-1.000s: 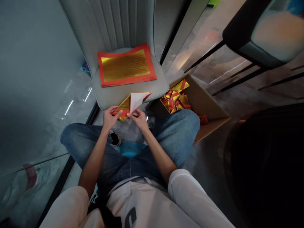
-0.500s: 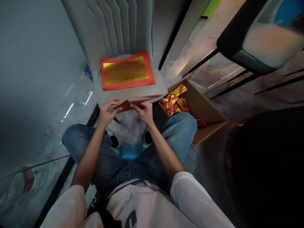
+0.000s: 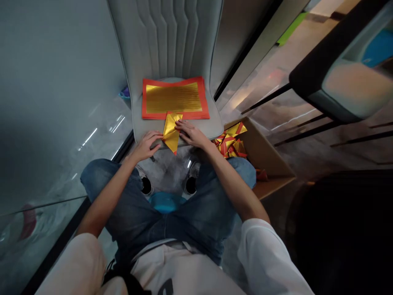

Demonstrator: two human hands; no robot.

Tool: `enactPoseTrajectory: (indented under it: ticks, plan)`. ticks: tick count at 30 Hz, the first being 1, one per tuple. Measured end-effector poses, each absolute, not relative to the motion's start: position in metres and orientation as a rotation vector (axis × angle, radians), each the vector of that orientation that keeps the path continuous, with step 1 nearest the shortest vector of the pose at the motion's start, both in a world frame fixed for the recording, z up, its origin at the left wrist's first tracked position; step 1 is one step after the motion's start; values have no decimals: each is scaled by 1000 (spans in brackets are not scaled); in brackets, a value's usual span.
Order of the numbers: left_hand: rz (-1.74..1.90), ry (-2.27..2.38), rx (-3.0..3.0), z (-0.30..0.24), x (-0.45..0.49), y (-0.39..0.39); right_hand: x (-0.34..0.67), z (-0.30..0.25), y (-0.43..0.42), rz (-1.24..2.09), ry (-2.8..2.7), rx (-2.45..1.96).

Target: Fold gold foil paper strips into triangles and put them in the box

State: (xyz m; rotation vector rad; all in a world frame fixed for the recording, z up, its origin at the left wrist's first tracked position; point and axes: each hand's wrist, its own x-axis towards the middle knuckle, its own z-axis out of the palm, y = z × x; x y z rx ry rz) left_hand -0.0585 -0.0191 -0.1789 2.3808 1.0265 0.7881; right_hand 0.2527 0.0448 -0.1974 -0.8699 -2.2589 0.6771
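We press folded gold-and-red paper (image 3: 171, 131) on chair seat (image 3: 213, 125) for firm backing: right hand (image 3: 192, 135) flat on top, left hand (image 3: 146, 146) open against its side.

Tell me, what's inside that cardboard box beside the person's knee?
The cardboard box holds a heap of folded red-and-gold paper triangles. The person's right knee hides the box's near side, and the pile covers its bottom, so neither can be seen.

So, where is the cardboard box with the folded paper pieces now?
In the head view, the cardboard box is on the person's right, just past the right knee of the jeans and beside the grey chair seat.
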Motion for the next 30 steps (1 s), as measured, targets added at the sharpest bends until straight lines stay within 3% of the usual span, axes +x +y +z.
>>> enactPoseTrajectory:
  ticks: [10, 30]
  plan:
    - [886, 1076, 2389, -192, -39, -26, 252, -191, 25, 542, -2492, -868]
    - [1023, 1105, 2598, -203, -25, -30, 243, -207, -26, 465, -2164, -969]
